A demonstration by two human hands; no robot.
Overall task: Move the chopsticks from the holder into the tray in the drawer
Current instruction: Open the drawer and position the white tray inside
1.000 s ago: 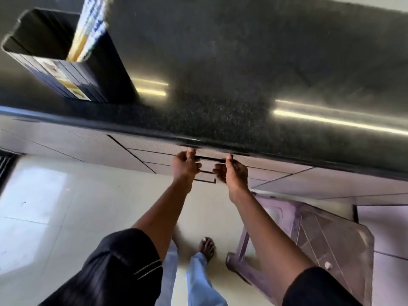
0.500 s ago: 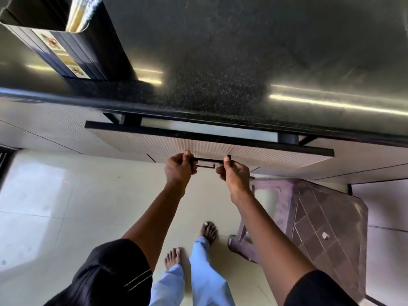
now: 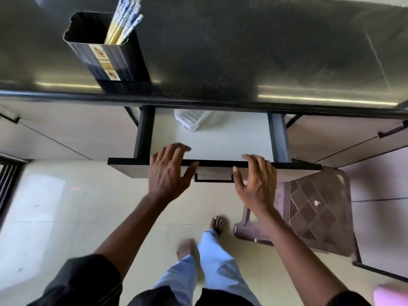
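While the drawer [image 3: 220, 149] stands pulled out, left hand [image 3: 169, 171] and right hand [image 3: 257, 180] are spread wide over its front edge, nothing gripped. Open floor is seen before the tray [image 3: 191, 120] at its back; chopsticks [image 3: 124, 23] are stood in the holder [image 3: 106, 60] on the countertop [image 3: 242, 51] above.

The drawer [image 3: 212, 140] has slid far out, exposing the tray [image 3: 189, 120]; both hands, left [image 3: 169, 173] and right [image 3: 257, 181], have released the handle [image 3: 213, 177], fingers spread.
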